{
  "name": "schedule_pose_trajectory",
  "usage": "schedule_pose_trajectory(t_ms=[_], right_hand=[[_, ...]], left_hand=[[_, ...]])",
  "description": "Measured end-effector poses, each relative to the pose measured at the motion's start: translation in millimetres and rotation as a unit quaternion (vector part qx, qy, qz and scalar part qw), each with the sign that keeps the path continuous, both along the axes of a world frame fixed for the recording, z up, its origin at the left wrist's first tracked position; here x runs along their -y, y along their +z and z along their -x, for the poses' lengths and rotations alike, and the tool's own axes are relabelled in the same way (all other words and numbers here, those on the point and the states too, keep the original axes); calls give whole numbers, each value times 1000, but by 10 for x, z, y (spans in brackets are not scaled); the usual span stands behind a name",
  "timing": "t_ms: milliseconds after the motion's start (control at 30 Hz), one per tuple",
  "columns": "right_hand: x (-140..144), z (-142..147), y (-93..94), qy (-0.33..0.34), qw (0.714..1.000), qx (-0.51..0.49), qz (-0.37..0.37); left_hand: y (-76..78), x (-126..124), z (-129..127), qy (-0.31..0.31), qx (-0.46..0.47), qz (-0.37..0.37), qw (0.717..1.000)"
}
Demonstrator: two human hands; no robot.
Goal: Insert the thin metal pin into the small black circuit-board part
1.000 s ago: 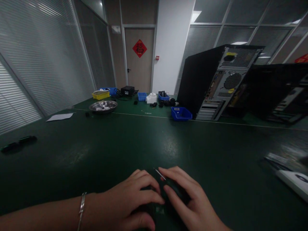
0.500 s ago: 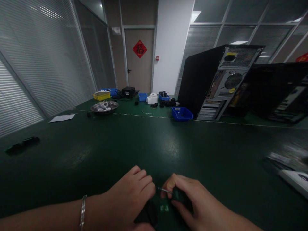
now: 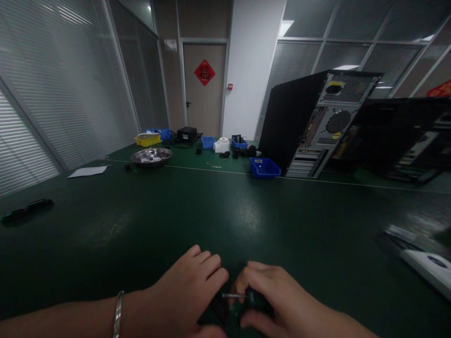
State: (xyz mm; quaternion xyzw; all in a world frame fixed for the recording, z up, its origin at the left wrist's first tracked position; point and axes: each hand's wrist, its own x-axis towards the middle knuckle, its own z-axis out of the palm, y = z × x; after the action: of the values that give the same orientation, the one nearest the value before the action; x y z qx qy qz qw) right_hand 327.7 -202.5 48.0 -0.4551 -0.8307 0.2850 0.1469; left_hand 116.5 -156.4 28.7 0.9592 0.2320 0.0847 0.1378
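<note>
My left hand [image 3: 190, 291] is closed around a dark object [image 3: 215, 311], mostly hidden under the palm and too dim to identify. In my right hand [image 3: 282, 295] is a screwdriver [image 3: 259, 300] with a dark handle, the fingers wrapped round it. Its thin metal shaft points left, and the tip is close to the dark object; whether they touch I cannot tell. Something small and greenish shows between the hands, below the shaft. Both hands are low over the green table [image 3: 197, 206], near the bottom of the view.
Far left stand a metal bowl [image 3: 151, 157], a white paper [image 3: 88, 172] and a yellow bin [image 3: 148, 140]. A blue bin [image 3: 265, 168] sits beside a black computer tower [image 3: 296, 122]. Dark parts [image 3: 28, 210] lie at left, a white device [image 3: 428, 270] at right.
My right hand has moved slightly down and left with the screwdriver, whose shaft now lies more level and nearer the dark object. The left hand has hardly moved. The view has shifted slightly.
</note>
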Motion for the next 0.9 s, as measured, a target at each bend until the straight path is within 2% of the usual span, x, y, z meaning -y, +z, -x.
schedule_pose_trajectory(t_ms=[267,467,633,767,900], right_hand=[[15,9,-38,7,1000,18,14],[25,3,-50,7,1000,3,5],[-21,-32,-153,-38,993,-110,11],[-54,-40,-243,-79,968,-236,-45],[-34,13,-296,-72,954,-280,-84]], left_hand=[[106,91,-33,26,9,31,999],[110,25,-33,24,56,119,991],[2,-78,14,24,156,212,964],[-56,-101,18,44,198,264,943],[-95,-75,7,36,231,302,924]])
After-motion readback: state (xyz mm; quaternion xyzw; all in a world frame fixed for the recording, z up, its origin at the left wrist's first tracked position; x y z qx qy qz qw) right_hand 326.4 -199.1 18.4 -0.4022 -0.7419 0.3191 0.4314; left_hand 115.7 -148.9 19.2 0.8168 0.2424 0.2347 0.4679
